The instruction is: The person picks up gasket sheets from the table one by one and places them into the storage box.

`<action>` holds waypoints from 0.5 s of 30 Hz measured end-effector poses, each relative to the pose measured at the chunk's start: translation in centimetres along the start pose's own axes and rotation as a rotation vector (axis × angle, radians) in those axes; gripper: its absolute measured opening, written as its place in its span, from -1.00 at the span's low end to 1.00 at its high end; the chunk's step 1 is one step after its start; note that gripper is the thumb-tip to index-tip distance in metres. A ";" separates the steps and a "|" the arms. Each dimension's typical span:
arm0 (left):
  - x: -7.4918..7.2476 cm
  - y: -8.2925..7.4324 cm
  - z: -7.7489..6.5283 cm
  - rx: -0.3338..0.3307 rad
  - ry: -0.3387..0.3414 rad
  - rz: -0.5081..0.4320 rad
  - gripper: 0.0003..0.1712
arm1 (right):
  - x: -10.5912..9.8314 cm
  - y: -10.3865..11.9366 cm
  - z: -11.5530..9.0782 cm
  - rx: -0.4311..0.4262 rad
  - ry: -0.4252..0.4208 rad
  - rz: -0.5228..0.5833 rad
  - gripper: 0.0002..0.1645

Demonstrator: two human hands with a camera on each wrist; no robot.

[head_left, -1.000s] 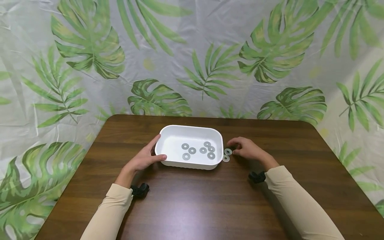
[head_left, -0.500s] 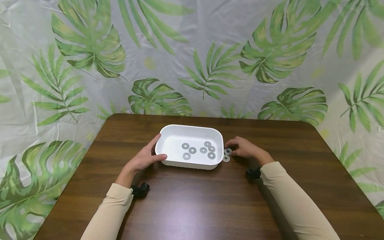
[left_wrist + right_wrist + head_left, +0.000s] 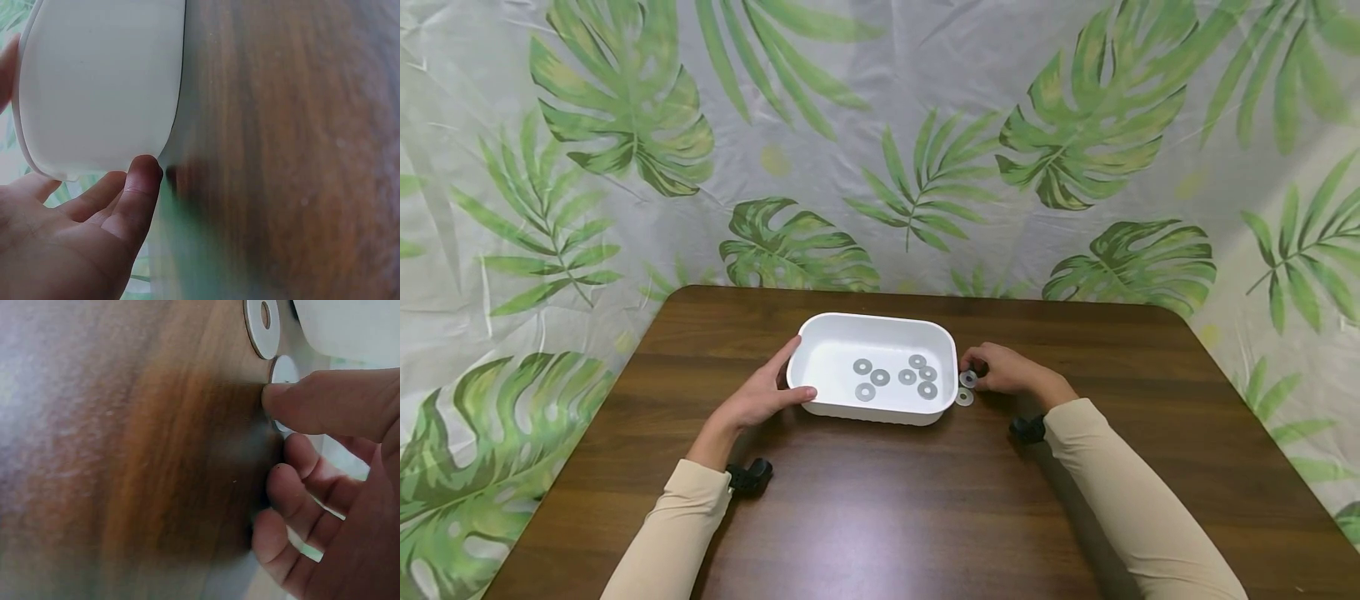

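My left hand (image 3: 762,392) grips the left end of a white plastic tub (image 3: 827,408), thumb over the near rim and fingers along the far corner. In the left wrist view, fingertips (image 3: 145,172) press against the tub's outer wall (image 3: 106,81). Several flat grey washers (image 3: 880,377) lie inside, mostly toward the right. Just outside the right end, two more are on the table: a nearer washer (image 3: 964,397) and a farther washer (image 3: 967,380). My right hand (image 3: 1007,369) pinches the farther one at its edge, its thumb (image 3: 294,403) overlapping the metal; the index fingertip is hidden.
The tub stands on a dark brown wooden table (image 3: 865,500), toward its far side. A leaf-patterned cloth (image 3: 925,267) hangs right behind the table's back edge. Black wrist cameras are strapped to the left wrist (image 3: 750,477) and right wrist (image 3: 1027,429).
My right hand has shifted a little left toward the tub, its fingers closing in around the farther washer. The left hand, tub and washers inside have stayed put.
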State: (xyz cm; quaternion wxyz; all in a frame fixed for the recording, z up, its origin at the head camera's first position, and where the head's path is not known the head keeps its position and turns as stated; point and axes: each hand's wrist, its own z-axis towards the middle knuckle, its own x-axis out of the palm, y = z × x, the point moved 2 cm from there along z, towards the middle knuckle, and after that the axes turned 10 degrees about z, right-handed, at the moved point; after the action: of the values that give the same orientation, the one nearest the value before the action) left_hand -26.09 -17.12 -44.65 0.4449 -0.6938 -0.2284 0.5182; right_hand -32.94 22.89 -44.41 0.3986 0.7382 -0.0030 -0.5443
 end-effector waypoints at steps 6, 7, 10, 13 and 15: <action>-0.1 0.0 0.0 -0.006 -0.002 0.006 0.15 | 0.2 -0.2 -0.4 0.046 -0.071 0.044 -0.71; -0.1 0.0 0.0 -0.007 -0.003 0.008 0.15 | 0.2 -0.2 -0.5 0.052 -0.080 0.046 -0.70; -0.1 0.1 0.0 -0.004 -0.001 0.012 0.15 | 0.2 -0.3 -0.7 0.052 -0.094 0.050 -0.70; -0.1 0.1 0.1 0.001 0.005 0.011 0.16 | 0.3 -0.4 -0.8 0.041 -0.095 0.055 -0.68; -0.1 0.1 0.1 0.006 0.008 0.010 0.16 | 0.3 -0.4 -0.8 0.027 -0.087 0.060 -0.66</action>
State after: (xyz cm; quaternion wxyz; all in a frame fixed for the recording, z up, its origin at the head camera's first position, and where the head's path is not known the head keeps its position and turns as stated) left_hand -26.23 -17.22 -44.75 0.4454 -0.6956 -0.2218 0.5183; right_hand -32.38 23.47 -44.88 0.4042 0.7187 -0.0500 -0.5635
